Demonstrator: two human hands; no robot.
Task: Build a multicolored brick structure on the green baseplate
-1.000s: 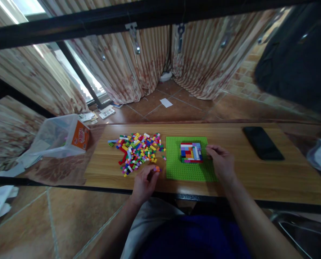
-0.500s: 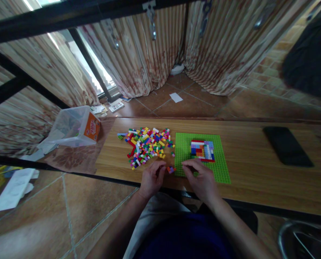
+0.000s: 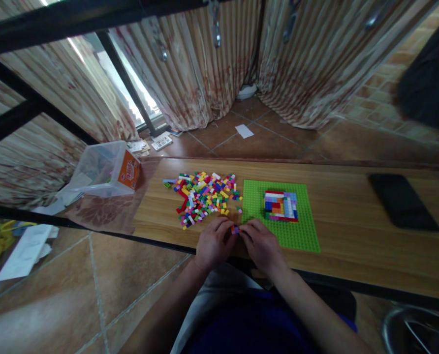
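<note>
Between my two hands is a small cluster of purple and orange toy bricks (image 3: pixel 235 229), near the front edge of the table. My left hand (image 3: pixel 214 242) is closed in a pinch on its left side. The fingertips of my right hand (image 3: pixel 263 244) pinch at its right side, partly hiding it. A green baseplate (image 3: pixel 304 231) lies just beyond and right of my right hand. On it stands a rectangular build of multicoloured bricks (image 3: pixel 281 206). Left of the plate, a pile of loose bricks (image 3: pixel 206 196) spreads over the wood.
The long wooden table (image 3: pixel 345 206) carries a dark flat object (image 3: pixel 403 201) at its right. A clear plastic box (image 3: pixel 107 169) with an orange label stands beyond the table's left end. A black metal bar (image 3: pixel 94 24) crosses above, before the curtains (image 3: pixel 193 73).
My right hand has moved left, from over the baseplate's edge to the small brick cluster, and the hands are now together. The view has shifted slightly.
</note>
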